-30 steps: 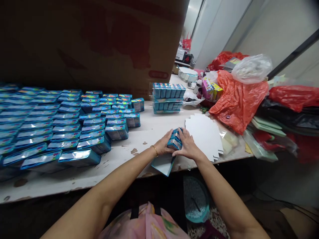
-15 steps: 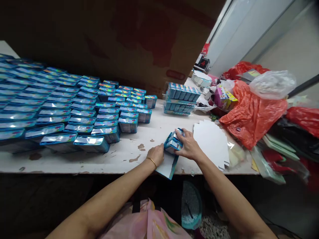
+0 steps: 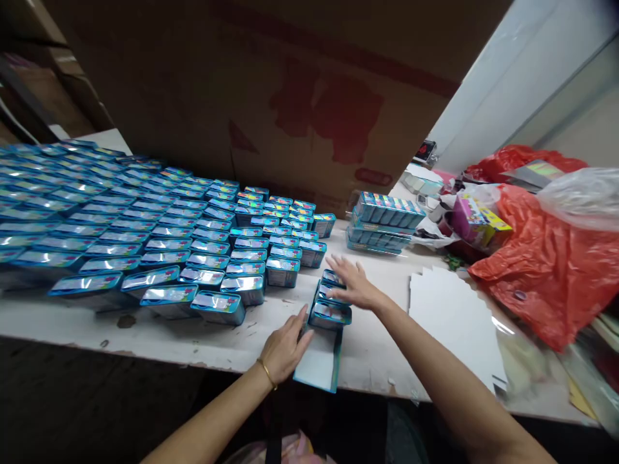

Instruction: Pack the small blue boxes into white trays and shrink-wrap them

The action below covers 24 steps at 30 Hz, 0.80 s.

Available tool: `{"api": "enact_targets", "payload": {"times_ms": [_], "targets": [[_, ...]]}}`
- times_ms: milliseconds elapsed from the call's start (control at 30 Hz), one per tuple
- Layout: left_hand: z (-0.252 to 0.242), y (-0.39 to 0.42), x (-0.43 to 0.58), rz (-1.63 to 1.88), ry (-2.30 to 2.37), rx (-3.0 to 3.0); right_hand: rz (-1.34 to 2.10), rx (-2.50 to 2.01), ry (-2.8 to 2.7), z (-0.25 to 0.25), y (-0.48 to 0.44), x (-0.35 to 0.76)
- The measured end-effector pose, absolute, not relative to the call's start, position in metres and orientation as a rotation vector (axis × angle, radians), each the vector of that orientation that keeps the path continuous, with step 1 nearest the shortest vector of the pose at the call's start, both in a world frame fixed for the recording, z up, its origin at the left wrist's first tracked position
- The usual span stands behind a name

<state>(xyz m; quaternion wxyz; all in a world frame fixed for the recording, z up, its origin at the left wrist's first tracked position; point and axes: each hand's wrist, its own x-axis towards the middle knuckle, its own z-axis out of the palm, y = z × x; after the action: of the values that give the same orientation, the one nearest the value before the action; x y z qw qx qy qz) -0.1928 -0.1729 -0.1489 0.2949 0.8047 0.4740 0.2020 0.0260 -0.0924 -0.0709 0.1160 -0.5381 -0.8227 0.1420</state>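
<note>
In front of me on the table lies an open carton (image 3: 315,362) with blue edges and a white inside. Small shiny blue packs (image 3: 331,314) stand in a row in its far part, and its near part shows bare white. My right hand (image 3: 354,283) is over the packs with its fingers spread, partly covering them. Beside the carton's left edge is my left hand (image 3: 284,348), its fingers stretched out and holding nothing; whether it touches the edge I cannot tell.
Many rows of blue packs (image 3: 167,242) fill the table's left side. A stack of filled packs (image 3: 384,222) stands behind. White card sheets (image 3: 452,322) lie at right, near red plastic bags (image 3: 556,258). A large cardboard box (image 3: 271,84) rises at the back.
My right hand has loosened from the packs, which now stand in the carton. My left hand has let go of the carton's edge and opened. The view has shifted left.
</note>
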Motion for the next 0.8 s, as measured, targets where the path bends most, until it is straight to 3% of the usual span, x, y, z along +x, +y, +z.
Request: {"api": "enact_targets", "payload": {"times_ms": [233, 500, 633, 800], "targets": [[-0.174, -0.181, -0.204, 0.699, 1.187, 2.184, 0.322, -1.323, -2.422, -0.088, 0.025, -0.002], [-0.175, -0.180, -0.203, 0.728, 1.199, 2.243, 0.185, -1.390, -2.432, -0.098, 0.032, -0.018], [-0.174, -0.180, -0.202, 0.728, 1.199, 2.242, 0.085, -1.416, -2.330, -0.056, 0.004, 0.000], [-0.173, -0.180, -0.201, 0.764, 1.149, 2.253, -0.065, -1.370, -2.043, 0.032, -0.114, 0.034]]}}
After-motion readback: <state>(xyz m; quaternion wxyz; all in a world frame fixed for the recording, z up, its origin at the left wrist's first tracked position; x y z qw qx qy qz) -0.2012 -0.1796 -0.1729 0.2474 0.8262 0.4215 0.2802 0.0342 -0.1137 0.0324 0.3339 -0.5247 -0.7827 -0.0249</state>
